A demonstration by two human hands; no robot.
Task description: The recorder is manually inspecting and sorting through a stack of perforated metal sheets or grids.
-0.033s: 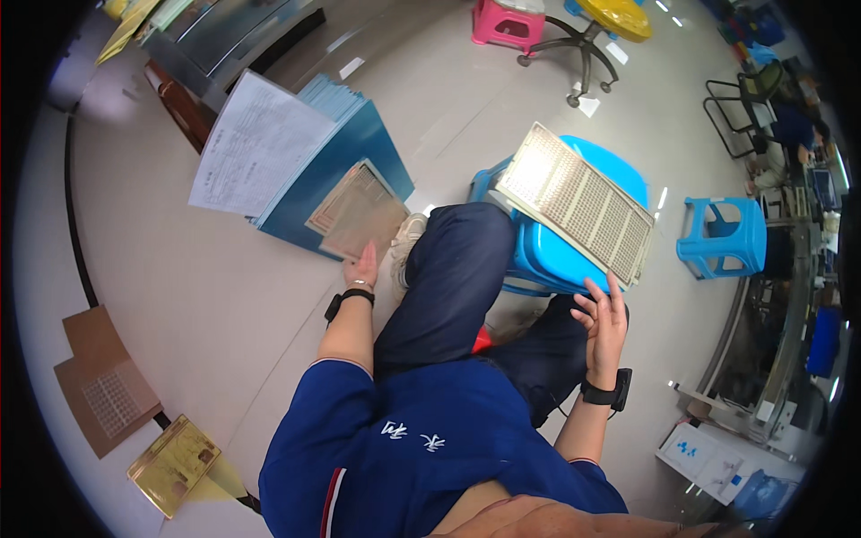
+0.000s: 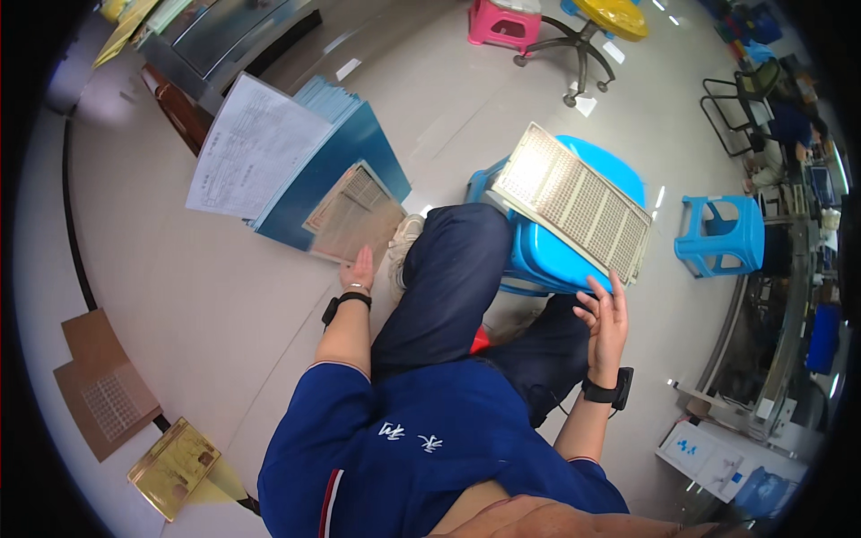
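Note:
My left hand (image 2: 359, 267) reaches palm up to the lower edge of a thin translucent sheet (image 2: 359, 235), its fingers stretched out; it seems to touch that edge, and no grip shows. The sheet lies over brownish grid-patterned panels (image 2: 361, 186) leaning on a dark blue board (image 2: 387, 152). On my right, a stack of pale perforated panels (image 2: 583, 202) rests slantwise on a blue plastic stool (image 2: 614, 170). My right hand (image 2: 606, 316) is raised with spread, slightly bent fingers at the stack's near corner, holding nothing.
Written paper sheets (image 2: 256, 148) lean behind the blue board. Another blue stool (image 2: 720, 238) stands at right; a pink stool (image 2: 504, 27) and a wheeled chair base (image 2: 583, 49) stand farther off. Brown cardboard (image 2: 103, 381) and a yellow panel (image 2: 175, 468) lie at left. Machinery lines the right side.
The view has shifted slightly. More of the grid-patterned panel shows above the translucent sheet. Both hands hold nearly the same poses.

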